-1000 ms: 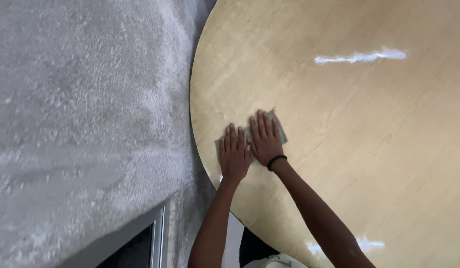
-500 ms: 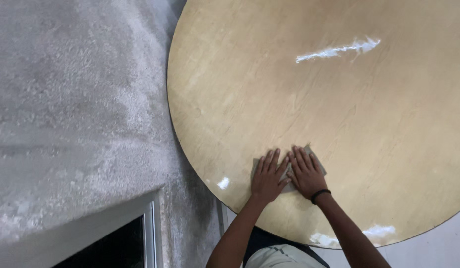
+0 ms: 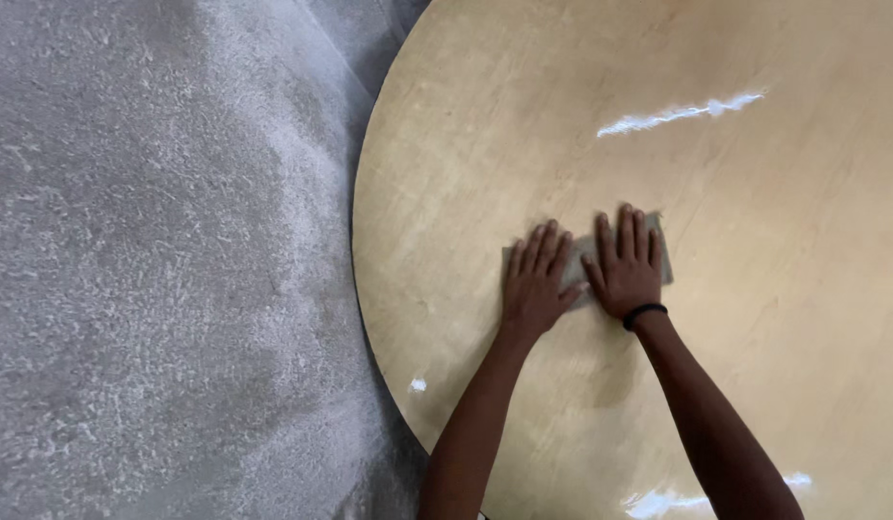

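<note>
Head view: a round, glossy, light wood surface point(image 3: 755, 385) fills the right of the frame, with streaks of reflected light at the upper right and lower edge. Just right of the frame's centre, both hands lie flat, fingers spread, pressing a small grey cloth point(image 3: 583, 252) against the surface. The left hand point(image 3: 534, 281) covers the cloth's left end; the right hand point(image 3: 627, 262), with a black band at the wrist, covers its right end. Neither hand grips it. Grey carpet point(image 3: 157, 270) fills the left.
</note>
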